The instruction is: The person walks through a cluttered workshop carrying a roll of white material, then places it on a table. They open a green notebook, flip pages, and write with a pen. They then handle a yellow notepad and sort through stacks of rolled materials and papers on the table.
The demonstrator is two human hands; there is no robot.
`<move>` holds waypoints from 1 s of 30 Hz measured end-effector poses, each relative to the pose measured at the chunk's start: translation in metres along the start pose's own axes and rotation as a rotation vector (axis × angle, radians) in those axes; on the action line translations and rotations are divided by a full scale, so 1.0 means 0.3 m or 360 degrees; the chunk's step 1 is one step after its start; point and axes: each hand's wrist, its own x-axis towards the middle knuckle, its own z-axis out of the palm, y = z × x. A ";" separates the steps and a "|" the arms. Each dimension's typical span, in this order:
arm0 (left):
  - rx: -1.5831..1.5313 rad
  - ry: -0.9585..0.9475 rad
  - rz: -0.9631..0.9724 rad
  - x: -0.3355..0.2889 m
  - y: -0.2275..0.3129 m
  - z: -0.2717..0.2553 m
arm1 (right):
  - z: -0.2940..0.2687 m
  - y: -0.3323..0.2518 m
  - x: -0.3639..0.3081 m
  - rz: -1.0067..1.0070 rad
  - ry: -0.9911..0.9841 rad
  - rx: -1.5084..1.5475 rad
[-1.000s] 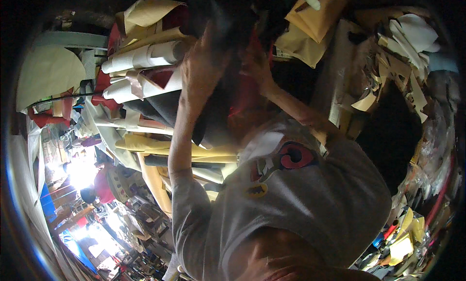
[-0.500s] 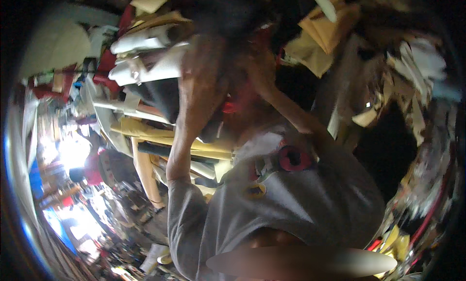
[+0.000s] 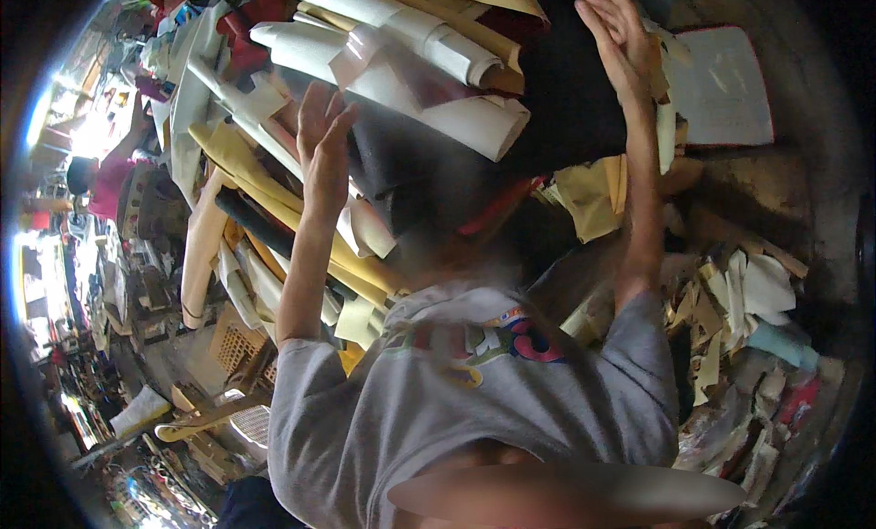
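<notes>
My left hand [image 3: 324, 150] is raised with its fingers stretched out, holding nothing. It appears in front of a white roll of sheet material [image 3: 411, 109] and a dark sheet [image 3: 392, 159], and I cannot tell whether it touches either. My right hand [image 3: 625, 50] is also raised, far to the right, with its fingers extended and nothing visible in its palm. Beside it spreads a large black sheet [image 3: 570, 91]. A clear plastic piece [image 3: 370, 59] lies over the white rolls, and yellow rolls [image 3: 246, 168] lie below my left hand.
A pale board with a red edge [image 3: 725, 86] lies beyond my right arm. Yellowish folded material [image 3: 584, 200] sits left of that forearm, scraps [image 3: 762, 287] pile up at the right. A wooden chair [image 3: 242, 346] stands lower left; a person in a pink top [image 3: 114, 178] is farther off.
My hands were close together at the top middle, near something dark and red. They have moved apart, left and right, and the view has shifted, with the white rolls now more fully visible.
</notes>
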 end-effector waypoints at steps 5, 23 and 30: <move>-0.0346 -0.0248 -0.0395 0.037 -0.061 -0.047 | 0.165 0.192 0.222 0.0746 -0.0682 -0.0209; -0.0065 -0.0359 -0.0255 0.213 -0.235 -0.094 | 0.513 0.088 0.139 -0.0207 -0.1847 0.0115; 0.0040 -0.0515 -0.0006 0.307 -0.258 -0.029 | 0.633 0.314 0.191 -0.0327 -0.1035 -0.0659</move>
